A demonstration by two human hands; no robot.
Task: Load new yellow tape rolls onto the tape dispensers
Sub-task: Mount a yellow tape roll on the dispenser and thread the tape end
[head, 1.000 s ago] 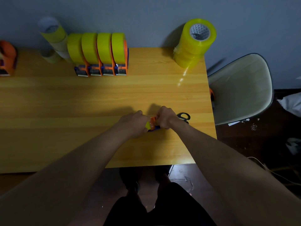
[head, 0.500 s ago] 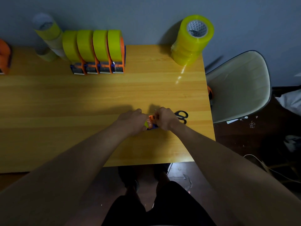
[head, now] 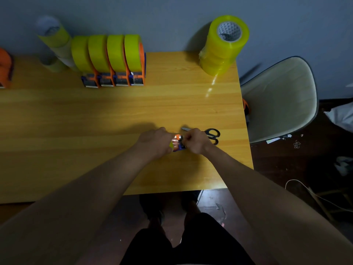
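An orange and blue tape dispenser [head: 178,142] with a yellow roll on it lies on the wooden table [head: 114,115] near the front right. My left hand [head: 155,141] grips its roll end and covers most of it. My right hand [head: 196,140] pinches the dispenser's front end, fingers curled. Several loaded dispensers [head: 112,60] with yellow rolls stand in a row at the back. A stack of new yellow tape rolls [head: 222,45] stands at the back right corner.
Black-handled scissors [head: 211,133] lie just right of my right hand. Used tape cores [head: 53,44] stand at the back left, and an orange dispenser [head: 5,67] sits at the left edge. A cream chair [head: 280,98] stands beside the table's right edge.
Both hands stay on the dispenser at the same spot. My right hand has shifted slightly, so more of the scissors' blade shows behind it.
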